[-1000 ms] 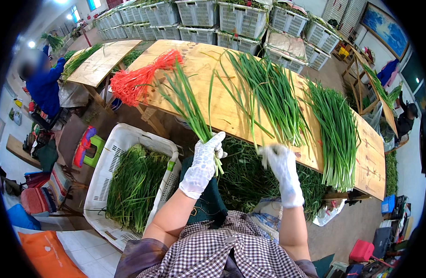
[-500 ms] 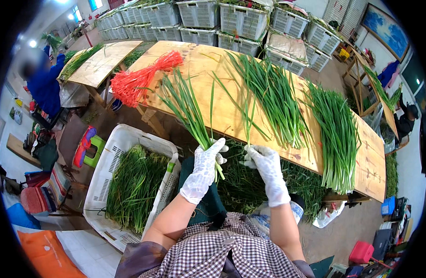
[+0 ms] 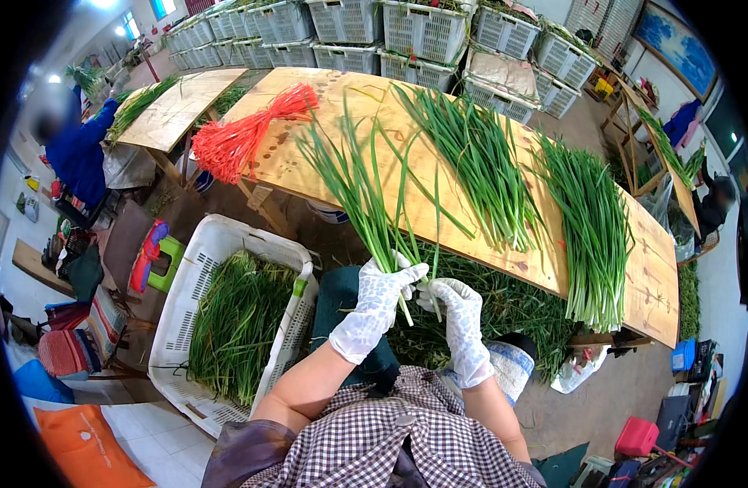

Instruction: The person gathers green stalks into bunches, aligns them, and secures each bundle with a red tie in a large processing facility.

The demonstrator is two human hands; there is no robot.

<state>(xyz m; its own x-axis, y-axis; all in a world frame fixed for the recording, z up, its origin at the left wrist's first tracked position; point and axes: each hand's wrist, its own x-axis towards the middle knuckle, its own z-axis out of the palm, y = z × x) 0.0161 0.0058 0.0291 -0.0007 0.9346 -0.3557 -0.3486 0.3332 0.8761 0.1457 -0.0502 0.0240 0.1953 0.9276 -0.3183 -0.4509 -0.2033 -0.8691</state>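
In a patterned white glove, my left hand (image 3: 384, 291) is closed around a small bunch of garlic chives (image 3: 359, 203). The green tips fan out toward the far left and the pale cut ends poke out below my fingers. Close beside it, my right hand (image 3: 458, 307), gloved alike, pinches the lower end of a thin chive stalk (image 3: 437, 244). Just beyond, a loose pile of chives (image 3: 480, 175) lies on the wooden table (image 3: 341, 106). Farther right, a thicker pile of chives (image 3: 589, 236) hangs its white ends over the near edge.
Red plastic ties (image 3: 244, 138) lie at the table's left end. A white crate (image 3: 171, 325) of chives stands left of my legs. More greens (image 3: 520, 317) lie beneath the table. Stacked crates (image 3: 423, 32) line the back. People sit working at far left and far right.
My left hand has shifted right and slightly down with its bunch. My right hand has dropped a little, still pinching a stalk, and the two hands are nearer each other.
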